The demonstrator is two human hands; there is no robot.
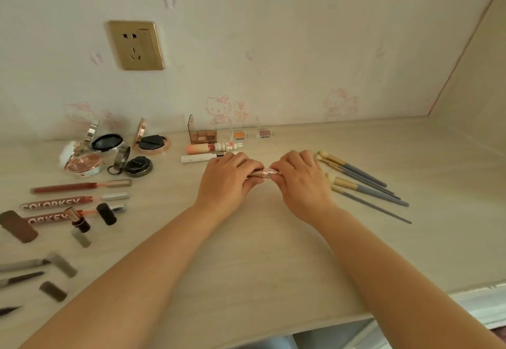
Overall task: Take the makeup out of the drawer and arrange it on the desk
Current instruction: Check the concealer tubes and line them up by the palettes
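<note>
The pale surface (260,252) carries everything, its left edge cutting off several pencils and caps. Both hands meet mid-surface: the left hand (227,181) and right hand (298,181) each have fingers curled round one rose-gold tube (264,173) (probably a lipstick, mostly hidden). Four open compacts (109,154) sit back left, three lip glosses (79,198) below them, roughly six brushes (364,184) right.

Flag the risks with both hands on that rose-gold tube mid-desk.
1. The rose-gold tube, pinched between left hand and right hand, could slip and roll across the desk.
2. The right forearm passes close to the brushes; pulling back may scatter them.
</note>
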